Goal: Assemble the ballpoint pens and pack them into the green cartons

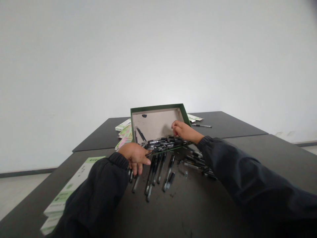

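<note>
A shallow green-edged box [158,120] with a pale inside stands tilted towards me. Many black and clear pens [163,142] lie heaped along its near side. My left hand [135,157] is at the box's near left corner, fingers and thumb apart, just above some loose pens on the table. My right hand [185,131] is over the right part of the heap with its fingers curled in. Whatever those fingers hold, if anything, is hidden. A row of loose pens [156,168] lies in front of the box. Close by is a separate pen cap [170,178].
More pens [195,160] are scattered beneath my right forearm. White and green flat cartons [71,185] lie at the left, and pink and green ones [125,134] beside the box. One pen [201,125] rests at the back right. A seam crosses the dark table [247,152].
</note>
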The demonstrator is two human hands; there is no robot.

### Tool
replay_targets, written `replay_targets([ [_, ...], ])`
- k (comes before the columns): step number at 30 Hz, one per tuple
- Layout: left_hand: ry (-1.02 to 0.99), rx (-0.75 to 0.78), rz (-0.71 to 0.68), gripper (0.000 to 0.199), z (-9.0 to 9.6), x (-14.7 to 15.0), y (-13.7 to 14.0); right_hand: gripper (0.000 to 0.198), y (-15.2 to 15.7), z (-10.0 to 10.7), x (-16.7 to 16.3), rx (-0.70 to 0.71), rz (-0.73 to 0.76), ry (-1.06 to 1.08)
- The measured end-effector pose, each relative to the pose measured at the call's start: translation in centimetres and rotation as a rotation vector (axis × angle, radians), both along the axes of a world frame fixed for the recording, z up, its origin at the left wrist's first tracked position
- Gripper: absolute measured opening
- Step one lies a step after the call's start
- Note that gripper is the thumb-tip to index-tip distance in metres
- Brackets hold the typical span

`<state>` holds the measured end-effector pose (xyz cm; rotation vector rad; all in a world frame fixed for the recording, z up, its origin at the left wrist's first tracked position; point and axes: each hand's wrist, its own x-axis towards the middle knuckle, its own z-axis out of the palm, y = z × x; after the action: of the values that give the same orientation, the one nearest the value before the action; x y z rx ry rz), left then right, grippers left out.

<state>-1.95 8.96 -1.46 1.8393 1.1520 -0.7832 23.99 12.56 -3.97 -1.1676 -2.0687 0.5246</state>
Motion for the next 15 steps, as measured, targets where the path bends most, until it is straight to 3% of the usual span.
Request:
replay_targets([
  [6, -0.027, 0.013, 0.024, 0.050, 0.0, -0.2, 0.1, 0.015, 0.5, 1.3, 1.9, -0.314, -0.134, 0.715],
  [9, -0.035, 0.003, 0.024, 0.056, 0.0, -0.3, 0.2, 0.017, 0.3, 2.3, 2.6, -0.329, -0.115, 0.900],
  [12, -0.057, -0.013, 0.005, 0.062, 0.0, -0.5, 0.4, 0.008, 0.2, 3.0, 3.7, -0.346, -0.087, 1.043],
  [15, -0.050, -0.025, 0.009, 0.058, -0.1, -0.5, 0.5, 0.007, 0.3, 3.1, 5.3, -0.381, -0.101, 1.201],
])
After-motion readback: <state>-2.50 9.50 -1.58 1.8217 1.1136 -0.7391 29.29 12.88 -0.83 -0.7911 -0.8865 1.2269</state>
